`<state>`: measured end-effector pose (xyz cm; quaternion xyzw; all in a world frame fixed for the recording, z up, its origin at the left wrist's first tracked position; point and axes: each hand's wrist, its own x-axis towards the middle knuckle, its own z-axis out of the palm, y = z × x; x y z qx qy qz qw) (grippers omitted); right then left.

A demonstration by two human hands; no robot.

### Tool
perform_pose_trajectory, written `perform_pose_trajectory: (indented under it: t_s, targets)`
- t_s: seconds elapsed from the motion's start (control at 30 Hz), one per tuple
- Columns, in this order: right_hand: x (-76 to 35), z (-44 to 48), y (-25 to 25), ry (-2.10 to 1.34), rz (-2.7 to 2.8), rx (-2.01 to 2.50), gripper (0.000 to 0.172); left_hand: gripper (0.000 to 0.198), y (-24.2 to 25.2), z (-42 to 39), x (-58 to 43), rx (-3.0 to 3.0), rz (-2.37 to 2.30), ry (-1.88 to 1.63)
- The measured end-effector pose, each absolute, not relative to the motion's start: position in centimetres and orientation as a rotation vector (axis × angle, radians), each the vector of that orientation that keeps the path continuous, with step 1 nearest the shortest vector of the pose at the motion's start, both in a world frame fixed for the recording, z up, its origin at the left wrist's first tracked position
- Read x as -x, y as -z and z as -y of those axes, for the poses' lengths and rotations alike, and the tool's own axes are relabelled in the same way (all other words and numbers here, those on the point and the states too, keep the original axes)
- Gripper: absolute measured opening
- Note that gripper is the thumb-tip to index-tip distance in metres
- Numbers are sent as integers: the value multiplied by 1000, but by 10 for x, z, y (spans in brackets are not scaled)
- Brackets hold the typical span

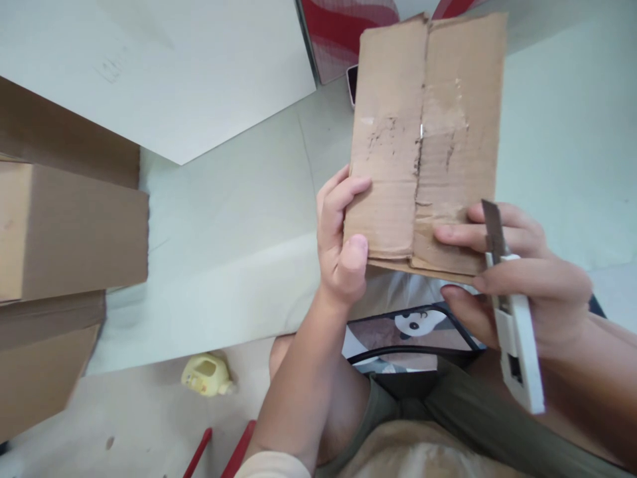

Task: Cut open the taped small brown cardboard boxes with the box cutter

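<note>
A worn cardboard box (383,153) is held up in front of me, its middle seam running lengthwise and scraps of clear tape across it. Its lower left side is gripped by my left hand (338,232), with the thumb near the bottom edge. My right hand (552,285) is closed around a white box cutter (520,352) and also supports the box's lower right corner, fingers on the face and thumb beneath. The cutter's blade is out and points up, over the box's right edge in this view.
The pale covered table (223,265) spans the middle. Brown cartons (89,232) stand at left, below a large white panel (199,73). A dark phone-like object (352,86) is partly hidden behind the box. A yellow jug (206,375) and red legs (239,451) are lower down.
</note>
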<state>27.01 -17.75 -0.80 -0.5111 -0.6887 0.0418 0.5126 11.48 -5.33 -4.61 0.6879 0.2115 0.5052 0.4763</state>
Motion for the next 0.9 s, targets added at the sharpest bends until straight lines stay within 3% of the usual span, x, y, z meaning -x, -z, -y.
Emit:
perform_pose_trajectory:
  t_s: [0.9]
  targets:
    - [-271, 171, 11, 2, 1673, 1204, 25, 48, 49, 50, -111, -1734, -473, -1268]
